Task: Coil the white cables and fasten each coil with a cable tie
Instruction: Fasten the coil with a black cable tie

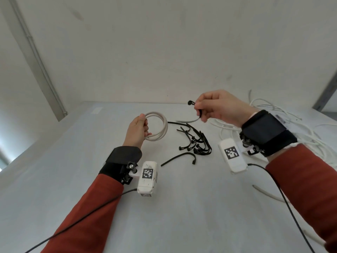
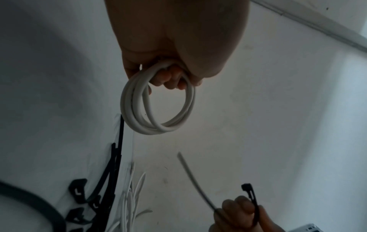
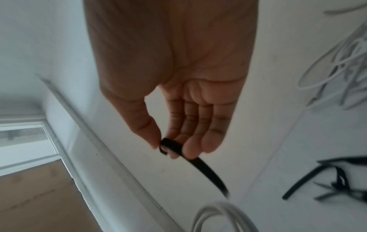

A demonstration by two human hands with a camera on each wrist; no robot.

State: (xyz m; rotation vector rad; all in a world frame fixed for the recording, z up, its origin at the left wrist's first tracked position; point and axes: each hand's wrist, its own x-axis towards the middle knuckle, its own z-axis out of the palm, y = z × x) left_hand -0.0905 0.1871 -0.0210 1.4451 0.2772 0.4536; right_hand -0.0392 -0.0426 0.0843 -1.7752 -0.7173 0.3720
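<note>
Left hand (image 1: 138, 130) grips the coiled white cable (image 1: 158, 126) above the table (image 1: 73, 179) – right hand (image 1: 217, 108) pinches one black cable tie (image 1: 196, 110), just right of the coil. Spare ties (image 1: 197, 143) lie between them; loose cables (image 1: 291, 125) far right.

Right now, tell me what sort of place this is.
Probably a bare workroom bench: a plain white table, strewn with loose white cables and black cable ties, against a blank wall.

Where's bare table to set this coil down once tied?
Bare table left of the left hand, and the near strip this side of the lone tie. Crowded: tie pile mid-table, loose white cables by the right hand.
</note>
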